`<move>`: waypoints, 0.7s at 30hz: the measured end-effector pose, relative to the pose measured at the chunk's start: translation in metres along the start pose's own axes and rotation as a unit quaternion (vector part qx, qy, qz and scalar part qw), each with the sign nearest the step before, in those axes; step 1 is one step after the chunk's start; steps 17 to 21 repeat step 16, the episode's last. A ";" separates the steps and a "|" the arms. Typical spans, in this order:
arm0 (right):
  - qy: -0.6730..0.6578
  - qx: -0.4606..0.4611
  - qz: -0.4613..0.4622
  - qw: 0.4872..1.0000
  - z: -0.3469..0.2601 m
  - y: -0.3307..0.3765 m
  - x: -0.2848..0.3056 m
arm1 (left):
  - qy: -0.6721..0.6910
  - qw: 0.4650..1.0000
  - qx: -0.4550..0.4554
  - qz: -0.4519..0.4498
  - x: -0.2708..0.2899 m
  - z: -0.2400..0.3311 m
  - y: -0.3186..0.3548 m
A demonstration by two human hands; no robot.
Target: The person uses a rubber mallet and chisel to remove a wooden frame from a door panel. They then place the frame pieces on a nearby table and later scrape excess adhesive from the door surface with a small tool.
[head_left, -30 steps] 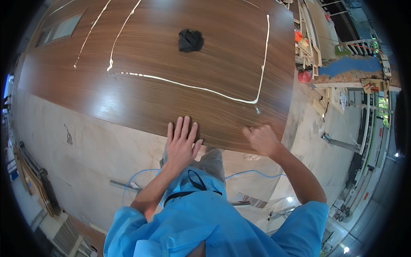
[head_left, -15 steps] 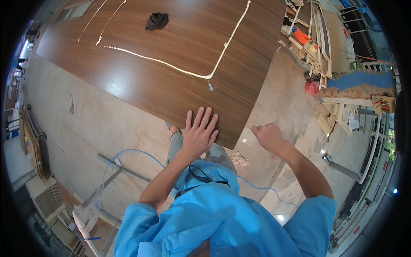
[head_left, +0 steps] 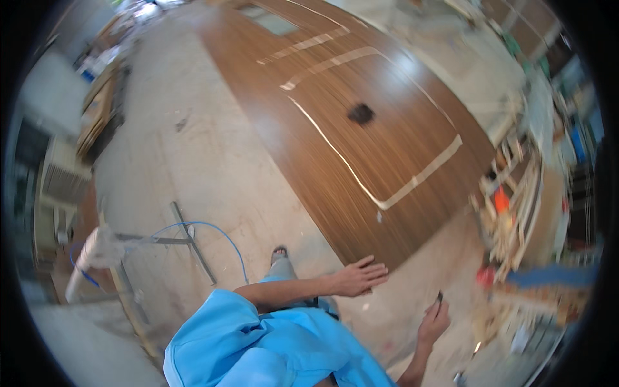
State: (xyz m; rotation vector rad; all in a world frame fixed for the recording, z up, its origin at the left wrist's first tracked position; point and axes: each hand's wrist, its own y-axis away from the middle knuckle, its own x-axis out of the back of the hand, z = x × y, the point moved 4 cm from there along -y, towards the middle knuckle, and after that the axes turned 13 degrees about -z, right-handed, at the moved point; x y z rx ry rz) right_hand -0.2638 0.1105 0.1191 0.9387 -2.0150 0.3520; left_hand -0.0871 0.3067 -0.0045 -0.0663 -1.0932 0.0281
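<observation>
A long brown wood-grain panel (head_left: pixel 335 213) stretches away from me, its near corner close to my body. Pale lines (head_left: pixel 335 155), like beads of glue, trace angular outlines on its face. My left hand (head_left: pixel 358 278) is at that near corner with fingers stretched out; whether it touches the panel is unclear. To the right of the corner, over the floor, my right hand (head_left: pixel 435 322) is closed on a small dark object (head_left: pixel 440 296) that pokes up from the fingers, too small to name. Inside the outline sits a dark crumpled lump (head_left: pixel 361 114), perhaps cloth.
A blue hose (head_left: pixel 219 227) curls over the floor beside a grey metal stand (head_left: pixel 193 251) on the left. Wood offcuts (head_left: pixel 516 213) are heaped on the right, with an orange item (head_left: pixel 501 200) among them. A red round thing (head_left: pixel 485 276) lies near a blue-topped surface (head_left: pixel 554 276).
My view has swung left, showing more of the panel's far end. My left hand has turned sideways at the corner. A dark object now shows in my right hand.
</observation>
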 end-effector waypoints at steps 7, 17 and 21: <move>-0.091 0.109 -0.106 0.984 -0.148 -0.070 -0.119 | -0.049 0.993 0.097 0.048 0.076 -0.149 0.075; -0.099 0.098 -0.063 0.988 -0.360 -0.123 -0.279 | -0.095 0.995 0.034 0.026 0.162 -0.341 0.212; -0.099 0.098 -0.063 0.988 -0.360 -0.123 -0.279 | -0.095 0.995 0.034 0.026 0.162 -0.341 0.212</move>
